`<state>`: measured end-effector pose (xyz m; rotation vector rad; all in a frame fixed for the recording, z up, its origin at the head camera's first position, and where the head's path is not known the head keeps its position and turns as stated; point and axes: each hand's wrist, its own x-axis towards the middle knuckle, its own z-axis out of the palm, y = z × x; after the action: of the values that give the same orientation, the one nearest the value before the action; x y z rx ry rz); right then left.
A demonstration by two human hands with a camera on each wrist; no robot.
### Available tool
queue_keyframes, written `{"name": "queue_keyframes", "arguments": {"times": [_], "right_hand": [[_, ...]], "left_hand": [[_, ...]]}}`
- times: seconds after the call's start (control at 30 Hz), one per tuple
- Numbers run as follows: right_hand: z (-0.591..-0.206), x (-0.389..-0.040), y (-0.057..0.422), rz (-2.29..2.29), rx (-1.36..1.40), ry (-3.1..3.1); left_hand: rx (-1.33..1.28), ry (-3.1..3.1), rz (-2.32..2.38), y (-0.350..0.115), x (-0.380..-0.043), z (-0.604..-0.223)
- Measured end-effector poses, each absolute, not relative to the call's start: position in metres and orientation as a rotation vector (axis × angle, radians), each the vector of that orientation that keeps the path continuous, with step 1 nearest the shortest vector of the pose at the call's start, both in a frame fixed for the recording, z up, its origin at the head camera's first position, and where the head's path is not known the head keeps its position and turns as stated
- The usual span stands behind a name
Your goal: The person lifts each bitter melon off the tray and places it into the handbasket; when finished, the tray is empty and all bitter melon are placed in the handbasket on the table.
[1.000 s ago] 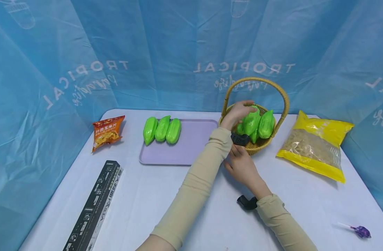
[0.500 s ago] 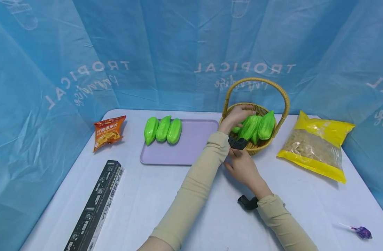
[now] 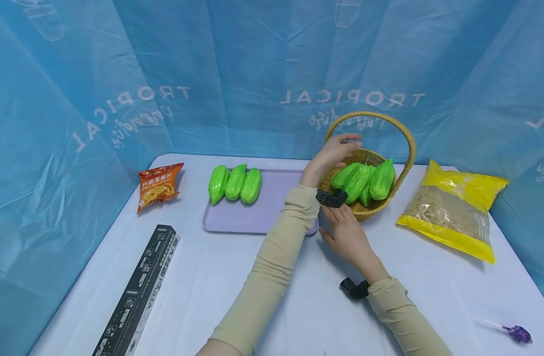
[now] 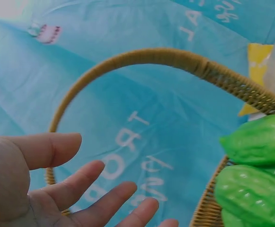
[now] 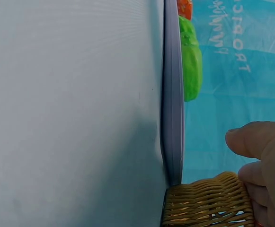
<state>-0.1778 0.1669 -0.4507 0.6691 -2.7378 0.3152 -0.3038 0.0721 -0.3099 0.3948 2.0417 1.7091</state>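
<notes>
A wicker basket (image 3: 363, 212) with a tall arched handle holds several bright green toy vegetables (image 3: 358, 183), elongated and pointed like short cucumbers. Over the basket's left rim my left hand (image 3: 332, 153) hovers with spread fingers; the left wrist view shows its palm holding nothing, beside the handle. Low at the basket's front left, my right hand (image 3: 345, 232) rests its fingers against the woven wall (image 5: 208, 203), thumb apart. Part of the basket's left side is hidden behind my left hand and wrist. More green vegetables (image 3: 234, 184) lie side by side on a purple tray (image 3: 236, 220).
An orange snack bag (image 3: 159, 187) stands at the back left, with a long black pasta box (image 3: 138, 291) in front of it. To the basket's right lies a yellow bag (image 3: 452, 207). A purple lollipop (image 3: 519, 334) is near the front right. Blue curtains surround the white table.
My left hand has let go of a green vegetable, which now lies in the basket, and has drawn up and left. My right hand keeps its place at the basket.
</notes>
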Motion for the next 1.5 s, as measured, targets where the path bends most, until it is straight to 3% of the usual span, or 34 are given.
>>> {"name": "queue_keyframes", "arguments": {"times": [0.53, 1.5], "right_hand": [[-0.451, -0.178, 0.17, 0.27, 0.686, -2.746], [-0.452, -0.177, 0.168, 0.3, 0.704, -2.745]], "left_hand": [[0.391, 2.112, 1.929, 0.016, -0.298, -0.314], [-0.215, 2.422, 2.252, -0.071, -0.288, -0.371]]}}
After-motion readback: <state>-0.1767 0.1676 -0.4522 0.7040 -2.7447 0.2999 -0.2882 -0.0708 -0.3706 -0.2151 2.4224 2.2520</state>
